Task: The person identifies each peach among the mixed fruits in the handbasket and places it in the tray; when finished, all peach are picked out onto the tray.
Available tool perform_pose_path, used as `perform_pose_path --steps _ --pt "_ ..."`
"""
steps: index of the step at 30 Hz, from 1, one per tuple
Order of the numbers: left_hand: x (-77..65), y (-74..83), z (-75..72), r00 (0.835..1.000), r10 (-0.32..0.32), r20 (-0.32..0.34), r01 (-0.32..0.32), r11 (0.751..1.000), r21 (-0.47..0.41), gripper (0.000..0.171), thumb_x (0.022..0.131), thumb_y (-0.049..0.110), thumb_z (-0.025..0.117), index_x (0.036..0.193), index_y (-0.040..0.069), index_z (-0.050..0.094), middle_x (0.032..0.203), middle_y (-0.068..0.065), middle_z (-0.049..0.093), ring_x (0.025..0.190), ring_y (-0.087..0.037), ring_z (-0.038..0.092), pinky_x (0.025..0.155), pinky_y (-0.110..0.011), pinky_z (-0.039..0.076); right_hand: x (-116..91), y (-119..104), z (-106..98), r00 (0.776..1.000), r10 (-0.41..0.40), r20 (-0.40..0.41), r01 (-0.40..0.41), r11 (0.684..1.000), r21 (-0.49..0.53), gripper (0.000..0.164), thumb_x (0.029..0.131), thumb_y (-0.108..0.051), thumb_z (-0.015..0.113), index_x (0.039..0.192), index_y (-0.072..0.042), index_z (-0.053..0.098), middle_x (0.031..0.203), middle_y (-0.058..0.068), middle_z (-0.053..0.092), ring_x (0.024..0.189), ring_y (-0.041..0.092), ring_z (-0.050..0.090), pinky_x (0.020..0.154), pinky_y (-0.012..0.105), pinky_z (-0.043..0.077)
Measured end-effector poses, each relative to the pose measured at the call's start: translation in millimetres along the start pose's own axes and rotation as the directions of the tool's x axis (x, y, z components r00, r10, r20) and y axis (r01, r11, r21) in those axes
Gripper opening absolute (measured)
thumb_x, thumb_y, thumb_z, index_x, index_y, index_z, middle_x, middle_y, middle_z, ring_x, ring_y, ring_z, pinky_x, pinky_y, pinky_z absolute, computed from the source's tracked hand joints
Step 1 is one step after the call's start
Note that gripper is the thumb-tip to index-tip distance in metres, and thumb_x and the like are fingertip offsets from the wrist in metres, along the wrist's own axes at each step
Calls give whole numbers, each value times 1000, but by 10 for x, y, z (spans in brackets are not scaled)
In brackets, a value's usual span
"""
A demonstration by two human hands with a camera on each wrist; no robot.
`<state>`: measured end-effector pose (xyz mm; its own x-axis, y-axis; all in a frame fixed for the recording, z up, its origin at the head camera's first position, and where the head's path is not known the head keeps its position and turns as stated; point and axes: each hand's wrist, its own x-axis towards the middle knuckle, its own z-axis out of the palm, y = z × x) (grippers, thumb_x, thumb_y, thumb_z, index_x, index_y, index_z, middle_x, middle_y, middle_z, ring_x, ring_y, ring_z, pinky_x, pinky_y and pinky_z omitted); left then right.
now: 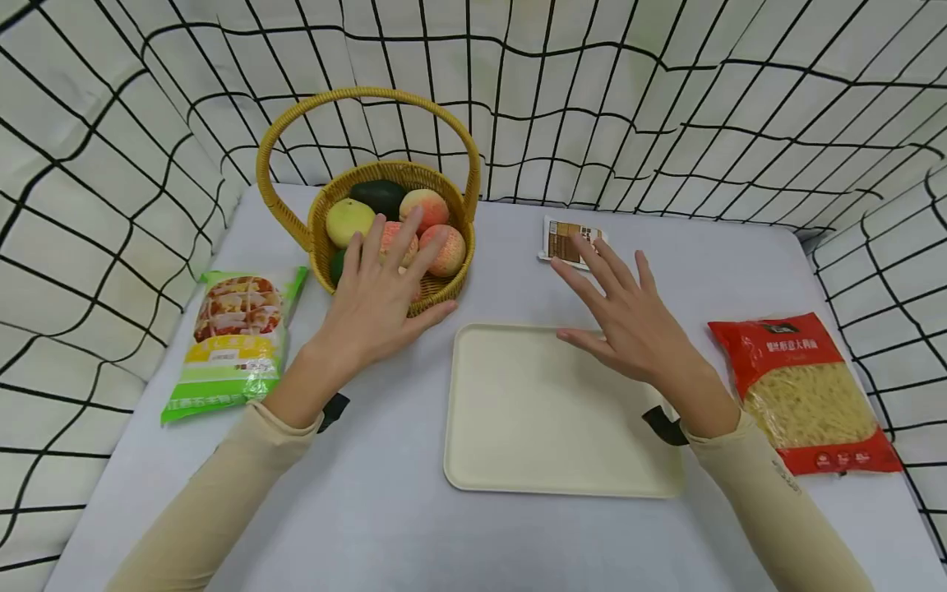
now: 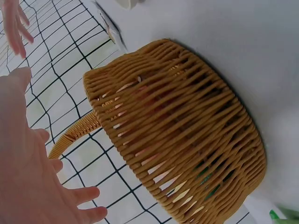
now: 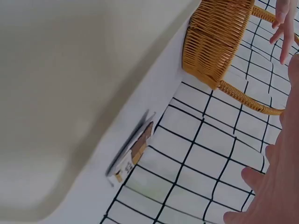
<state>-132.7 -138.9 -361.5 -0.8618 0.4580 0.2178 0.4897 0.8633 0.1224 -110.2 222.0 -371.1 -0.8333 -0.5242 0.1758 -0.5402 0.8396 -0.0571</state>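
Note:
My left hand (image 1: pixel 381 300) hovers with spread fingers over the near side of a wicker basket (image 1: pixel 442 294), holding nothing. Inside the basket lie several peaches (image 1: pixel 444 250), a yellow-green round fruit (image 1: pixel 349 222) and a dark green avocado-like fruit (image 1: pixel 379 197); my fingers partly hide the contents. In the left wrist view the basket's woven side (image 2: pixel 187 130) stands apart from the fingers. Above the far right part of a cream tray (image 1: pixel 562 427) my right hand (image 1: pixel 629 316) is held with fingers spread and nothing in it. Just beyond its fingertips lies a small brown-and-white packet (image 1: pixel 565 240).
A green-and-yellow food bag (image 1: pixel 237 345) lies at the left, and a red bag of pasta (image 1: pixel 806 395) at the right. White walls with a black grid (image 1: pixel 592 107) enclose the table's back and sides. The basket's tall handle (image 1: pixel 370 92) arches upward.

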Motion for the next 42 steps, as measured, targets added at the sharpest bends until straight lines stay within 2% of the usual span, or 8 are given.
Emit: perform_pose_path --steps 4,11,19,27,38,42 --pt "96 -44 -21 999 1 33 -1 1000 -27 86 101 67 57 171 31 21 182 -4 3 164 -53 10 129 -73 13 -247 38 -9 998 48 38 -48 999 13 90 97 -60 62 171 -36 16 183 2 3 166 37 17 126 79 13" --pt "217 -109 10 996 -23 82 31 995 -96 87 102 66 55 172 33 15 181 -5 8 156 -53 25 124 -70 22 -705 72 21 985 132 114 -135 991 24 93 94 -58 67 171 -35 19 182 6 10 164 41 21 124 81 17" --pt "304 -172 35 994 -29 102 45 987 -156 86 103 65 55 172 34 14 181 -6 10 153 -54 26 123 -73 24 -1190 41 152 960 229 161 -240 970 49 95 92 -55 72 170 -33 23 181 9 16 161 43 26 121 82 21" --pt "331 -175 58 994 -23 111 44 980 -193 86 104 65 54 172 32 15 180 -7 10 152 -52 27 123 -72 23 -1478 6 249 940 278 199 -301 949 97 94 94 -55 71 171 -36 20 181 8 12 161 45 24 118 85 19" --pt "432 -236 54 987 5 161 37 966 -257 85 104 64 54 172 27 19 178 -9 19 145 -53 35 120 -70 30 -1864 -108 383 888 352 295 -402 906 130 87 98 -56 66 170 -35 23 180 12 15 160 47 23 117 86 19" --pt "476 -243 65 983 -1 184 49 966 -255 86 103 64 55 171 25 20 176 -11 22 143 -52 37 116 -69 34 -1927 -140 413 884 359 298 -412 900 139 84 99 -56 64 170 -35 24 180 11 15 160 46 23 117 86 19"
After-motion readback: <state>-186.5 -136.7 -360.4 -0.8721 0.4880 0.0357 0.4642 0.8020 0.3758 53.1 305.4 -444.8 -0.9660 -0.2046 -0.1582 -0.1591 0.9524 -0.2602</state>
